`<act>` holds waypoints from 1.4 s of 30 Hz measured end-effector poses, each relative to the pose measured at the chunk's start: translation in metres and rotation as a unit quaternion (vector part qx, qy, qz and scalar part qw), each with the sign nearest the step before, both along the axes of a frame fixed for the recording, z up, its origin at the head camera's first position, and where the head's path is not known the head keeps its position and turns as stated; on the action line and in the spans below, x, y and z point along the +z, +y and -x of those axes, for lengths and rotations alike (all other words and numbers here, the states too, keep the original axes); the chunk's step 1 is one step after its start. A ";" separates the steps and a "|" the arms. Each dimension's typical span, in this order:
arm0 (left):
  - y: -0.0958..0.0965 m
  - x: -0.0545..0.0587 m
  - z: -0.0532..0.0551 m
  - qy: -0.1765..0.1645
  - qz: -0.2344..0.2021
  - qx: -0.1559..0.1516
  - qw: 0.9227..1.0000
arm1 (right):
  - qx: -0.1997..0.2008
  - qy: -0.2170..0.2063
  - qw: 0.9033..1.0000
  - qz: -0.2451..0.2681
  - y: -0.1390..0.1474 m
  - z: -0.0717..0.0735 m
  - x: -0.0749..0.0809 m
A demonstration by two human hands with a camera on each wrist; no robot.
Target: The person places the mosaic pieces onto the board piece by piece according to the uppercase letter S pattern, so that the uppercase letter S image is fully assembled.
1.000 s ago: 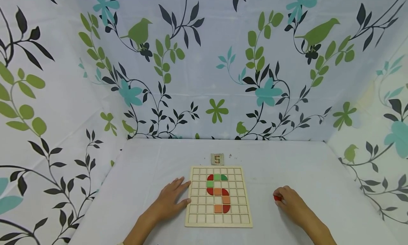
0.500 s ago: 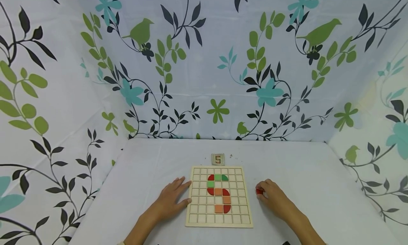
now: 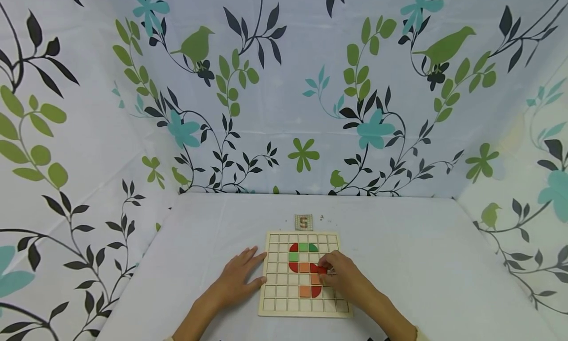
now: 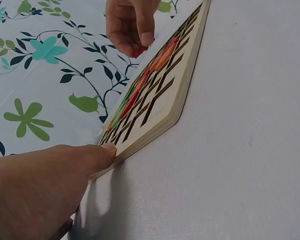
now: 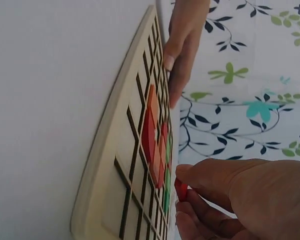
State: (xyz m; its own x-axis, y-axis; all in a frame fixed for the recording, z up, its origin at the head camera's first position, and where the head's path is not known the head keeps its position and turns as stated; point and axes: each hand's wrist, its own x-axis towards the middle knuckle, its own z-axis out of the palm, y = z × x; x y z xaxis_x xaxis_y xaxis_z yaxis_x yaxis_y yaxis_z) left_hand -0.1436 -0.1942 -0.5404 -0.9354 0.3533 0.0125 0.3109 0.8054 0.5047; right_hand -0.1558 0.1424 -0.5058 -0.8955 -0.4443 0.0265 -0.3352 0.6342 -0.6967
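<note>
A square wooden grid board [image 3: 281, 304] lies on the white table, with red, green and orange tiles set in some cells in an S-like curve. My left hand [image 3: 235, 277] rests at the board's left edge, its thumb and fingertips touching the rim. Over the right half of the board, my right hand [image 3: 348, 279] pinches a small red tile [image 5: 181, 189] between thumb and fingers. In the right wrist view that tile is apart from the board surface. An orange tile [image 3: 304, 291] and a rounded red tile [image 3: 316, 291] sit in the lower cells.
Just behind the board lies a small card [image 3: 303, 222] marked with an S-like figure. A few dark specks dot the white table [image 3: 399, 227] beside the card. A cloth printed with leaves and birds [image 3: 284, 109] hangs at the back and sides.
My right hand has moved left from the table at the right to above the board, carrying the red tile. My left hand has stayed at the board's edge.
</note>
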 end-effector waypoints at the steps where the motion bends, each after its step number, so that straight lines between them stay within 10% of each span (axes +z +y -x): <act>1: 0.000 0.000 0.000 0.001 -0.001 0.000 1.000 | 0.009 0.002 1.000 0.003 -0.005 -0.001 0.000; 11: 0.000 0.001 0.000 -0.008 0.001 0.001 1.000 | 0.069 0.019 0.997 0.008 -0.045 -0.013 -0.006; 20: 0.001 0.001 -0.001 -0.009 0.000 0.004 1.000 | 0.108 0.116 0.986 -0.059 -0.054 -0.020 -0.016; 42: 0.001 -0.002 0.001 -0.006 0.010 0.007 1.000 | 0.103 0.194 0.973 -0.073 -0.051 -0.023 -0.020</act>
